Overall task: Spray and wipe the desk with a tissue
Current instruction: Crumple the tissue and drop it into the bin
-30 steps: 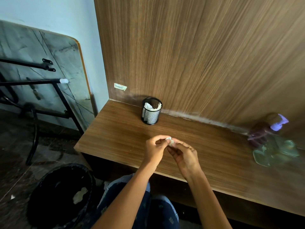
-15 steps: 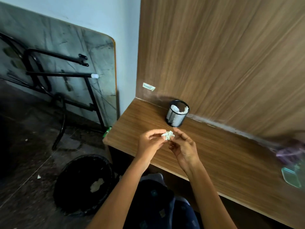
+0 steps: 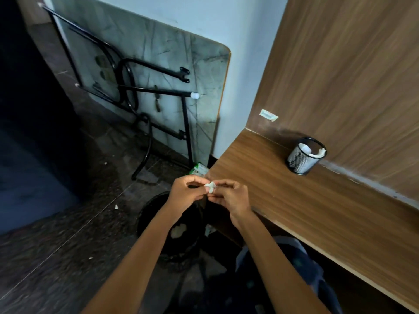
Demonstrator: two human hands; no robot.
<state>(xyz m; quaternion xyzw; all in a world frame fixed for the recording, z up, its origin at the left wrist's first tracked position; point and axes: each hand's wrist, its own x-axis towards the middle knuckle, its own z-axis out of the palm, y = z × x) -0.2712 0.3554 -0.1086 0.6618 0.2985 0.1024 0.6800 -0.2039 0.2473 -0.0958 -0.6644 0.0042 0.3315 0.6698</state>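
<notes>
White tissue (image 3: 210, 186) pinched between fingers of left hand (image 3: 186, 194) and right hand (image 3: 231, 198).

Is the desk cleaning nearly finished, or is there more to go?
It looks close to the end. Both hands, left hand and right hand, pinch a small crumpled tissue above the black bin on the floor, off the desk edge. Whether the desk is fully wiped cannot be told; no wet patches show. What seems left is dropping the tissue into the bin.
</notes>
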